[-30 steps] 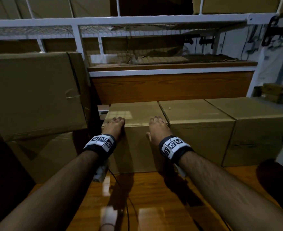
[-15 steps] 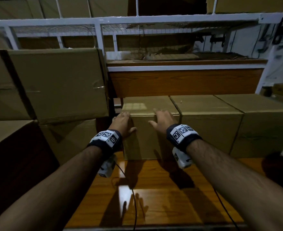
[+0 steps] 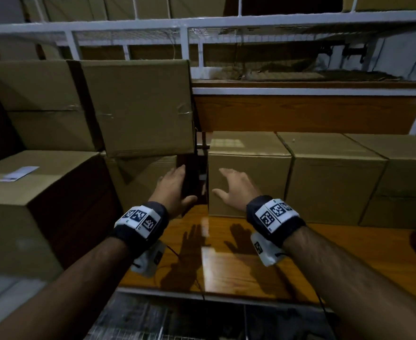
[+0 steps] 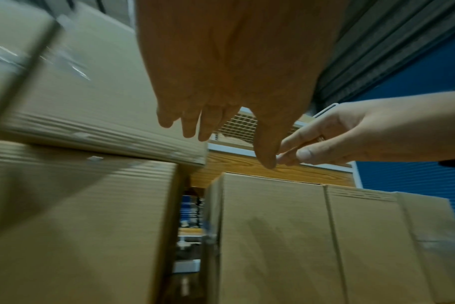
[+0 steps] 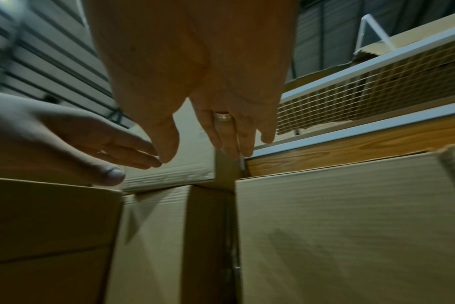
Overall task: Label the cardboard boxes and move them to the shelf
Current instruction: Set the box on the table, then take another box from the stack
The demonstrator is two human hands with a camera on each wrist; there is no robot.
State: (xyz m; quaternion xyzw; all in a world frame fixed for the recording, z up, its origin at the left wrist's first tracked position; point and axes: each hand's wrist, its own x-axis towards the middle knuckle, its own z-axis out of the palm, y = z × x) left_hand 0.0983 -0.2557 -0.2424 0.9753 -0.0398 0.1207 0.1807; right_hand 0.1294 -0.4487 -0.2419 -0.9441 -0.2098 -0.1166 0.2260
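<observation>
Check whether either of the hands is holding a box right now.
No, the left hand and right hand hover open in front of the boxes, gripping nothing.

boxes: three plain brown cardboard boxes [image 3: 250, 182] [image 3: 334, 182] [image 3: 408, 185], closed, upright
place: side by side, touching, on wooden shelf [image 3: 239, 261]

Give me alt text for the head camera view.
Two open hands, left hand and right hand, hover in front of a cardboard box on a wooden shelf, holding nothing. Two more boxes line its right; stacked boxes stand left.
</observation>
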